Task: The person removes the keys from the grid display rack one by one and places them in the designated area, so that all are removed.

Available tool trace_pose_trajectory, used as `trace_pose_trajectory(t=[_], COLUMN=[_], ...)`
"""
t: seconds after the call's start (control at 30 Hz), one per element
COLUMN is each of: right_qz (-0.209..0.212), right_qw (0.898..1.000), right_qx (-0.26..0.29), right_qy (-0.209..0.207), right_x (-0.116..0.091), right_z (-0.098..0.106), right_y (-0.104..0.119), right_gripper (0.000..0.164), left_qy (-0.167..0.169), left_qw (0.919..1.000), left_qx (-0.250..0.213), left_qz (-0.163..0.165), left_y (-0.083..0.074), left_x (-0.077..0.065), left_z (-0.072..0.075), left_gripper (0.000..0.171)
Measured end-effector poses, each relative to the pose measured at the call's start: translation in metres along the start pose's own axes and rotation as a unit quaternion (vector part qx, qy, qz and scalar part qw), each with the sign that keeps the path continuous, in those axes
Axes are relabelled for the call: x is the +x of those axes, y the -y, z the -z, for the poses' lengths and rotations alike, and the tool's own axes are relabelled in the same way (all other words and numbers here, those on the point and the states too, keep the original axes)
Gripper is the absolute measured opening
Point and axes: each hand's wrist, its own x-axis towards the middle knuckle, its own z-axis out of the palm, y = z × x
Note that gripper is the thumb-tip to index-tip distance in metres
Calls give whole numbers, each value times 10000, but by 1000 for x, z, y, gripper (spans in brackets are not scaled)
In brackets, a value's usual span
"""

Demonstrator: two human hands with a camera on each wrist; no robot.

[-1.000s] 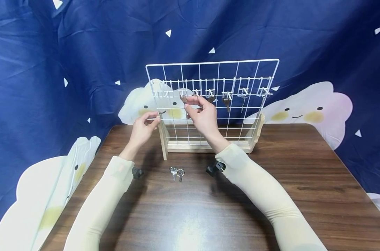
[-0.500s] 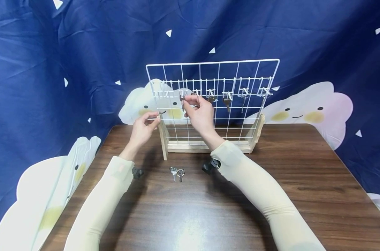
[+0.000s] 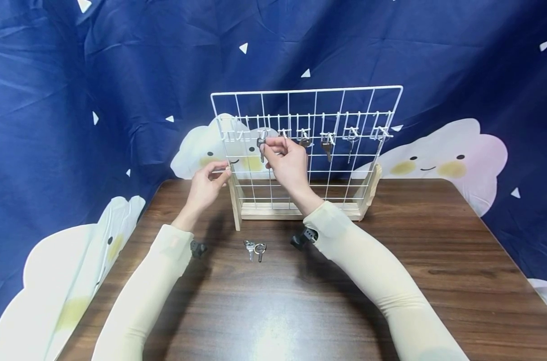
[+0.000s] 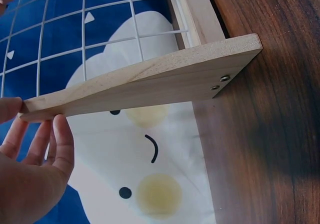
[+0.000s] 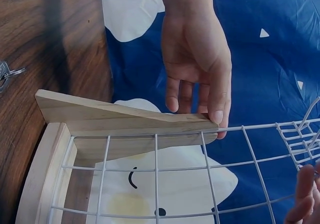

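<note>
A white wire grid rack (image 3: 307, 92) stands upright in a wooden stand (image 3: 273, 214). My left hand (image 3: 206, 184) grips the upper end of its left wooden side piece (image 4: 145, 79), thumb on one face and fingers on the other. Up at the hook row, my right hand (image 3: 290, 161) pinches a key (image 3: 261, 144) at a hook left of centre. That key's head and blade show beside the fingertips; whether its ring sits fully on the hook is too small to tell. Only the right fingers (image 5: 302, 196) show at the right wrist view's edge.
More keys hang on hooks to the right, among them a brass-coloured key (image 3: 326, 148) and a slim key (image 3: 350, 148). Two keys, one silver (image 3: 250, 249) and one on a ring (image 3: 260, 250), lie on the brown table (image 3: 273, 301) before the stand. A blue curtain (image 3: 142, 75) hangs behind.
My right hand has shifted slightly left and the key in its fingers has turned, its head now showing more broadly. The left hand keeps its place on the stand.
</note>
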Motion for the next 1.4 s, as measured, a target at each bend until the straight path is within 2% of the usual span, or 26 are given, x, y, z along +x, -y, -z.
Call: trace_pose_trajectory(t=[0.33, 0.93, 1.13, 1.4], right_qz=[94, 147, 92, 221], right_qw=[9999, 9993, 9994, 9987], right_qx=[-8, -242, -92, 242], right_qy=[80, 239, 322, 401], right_x=[-2, -6, -11, -16], right_z=[2, 6, 9, 13], right_y=[3, 9, 11, 14], right_gripper=[15, 17, 15, 16], left_qy=[17, 53, 58, 54], left_qw=[9999, 9999, 9999, 9999], left_qx=[-110, -101, -86, -88], left_qz=[90, 44, 48, 62], left_y=[0, -1, 0, 0], left_x=[0, 0, 0, 0], left_z=[1, 1, 1, 1], left_gripper=[33, 34, 34, 34])
